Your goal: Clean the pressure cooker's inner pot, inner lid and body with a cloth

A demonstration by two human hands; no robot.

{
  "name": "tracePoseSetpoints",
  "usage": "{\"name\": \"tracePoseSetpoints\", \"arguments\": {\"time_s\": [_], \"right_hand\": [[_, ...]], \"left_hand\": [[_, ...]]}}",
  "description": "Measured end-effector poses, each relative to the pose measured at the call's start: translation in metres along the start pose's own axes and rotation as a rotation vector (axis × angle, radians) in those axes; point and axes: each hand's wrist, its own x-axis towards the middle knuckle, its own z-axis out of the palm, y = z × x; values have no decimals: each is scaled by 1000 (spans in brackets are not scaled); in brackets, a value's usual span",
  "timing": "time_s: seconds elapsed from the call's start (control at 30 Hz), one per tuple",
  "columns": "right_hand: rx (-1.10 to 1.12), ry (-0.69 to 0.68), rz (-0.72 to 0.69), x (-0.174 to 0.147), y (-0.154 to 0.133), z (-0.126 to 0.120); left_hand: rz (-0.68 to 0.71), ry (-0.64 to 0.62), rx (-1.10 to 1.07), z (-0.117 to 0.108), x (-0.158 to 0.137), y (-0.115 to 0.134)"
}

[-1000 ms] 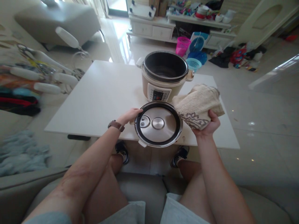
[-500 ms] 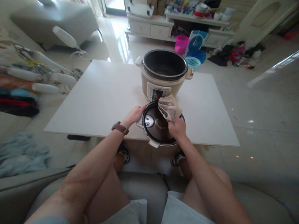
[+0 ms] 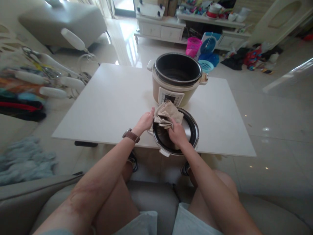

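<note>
My left hand [image 3: 146,121] grips the left rim of a round pressure cooker lid [image 3: 194,135], its inner side with a black ring facing up at me. In my right hand [image 3: 178,133] is a bunched beige cloth [image 3: 168,114], which lies over the upper left part of the lid and hides some of it. The lid is held at the near edge of the white table. Just behind it stands the pressure cooker [image 3: 174,89], uncovered, with a dark inner pot [image 3: 178,70] in it and a control panel on its front.
The white table [image 3: 102,107] carries the cooker. Beyond it on the floor are a pink basket [image 3: 193,47], a light blue basket [image 3: 205,66] and some bags. A metal-framed rack with white pads [image 3: 73,39] stands at the left.
My right hand has moved the cloth leftward across the lid's inner side, uncovering its right part. My left hand keeps its hold on the rim. The whole view has shifted slightly.
</note>
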Motion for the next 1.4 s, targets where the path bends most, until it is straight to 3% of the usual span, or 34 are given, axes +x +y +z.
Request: {"name": "tracePoseSetpoints", "arguments": {"time_s": [0.1, 0.27, 0.53, 0.6, 0.7, 0.77, 0.83, 0.97, 1.13, 1.2, 1.4], "right_hand": [[-64, 58, 33, 2, 10, -10], [-116, 5, 33, -5, 37, -37], [151, -129, 16, -26, 65, -70], [218, -62, 5, -27, 61, -71], [275, 214, -40, -28, 53, -72], [238, 386, -51, -29, 49, -74], [119, 427, -73, -29, 46, -76], [-175, 187, -151, -27, 47, -76], [-354, -141, -39, -26, 49, -71], [-314, -202, -28, -27, 47, -73], [98, -278, -114, -38, 23, -64]], "left_hand": [[19, 4, 74, 1, 4, -3], [17, -7, 84, 1, 5, -6], [3, -9, 148, 3, 4, 0], [5, 9, 178, 3, 3, 1], [-14, 12, 196, 3, 3, 3], [-31, 11, 198, 2, 2, 3], [-35, 8, 195, 2, 2, 2], [-13, 4, 196, 3, 3, 1], [-35, -10, 201, 3, 2, 5], [-37, -13, 216, 3, 1, 8], [-14, 2, 293, 4, -3, 15]]}}
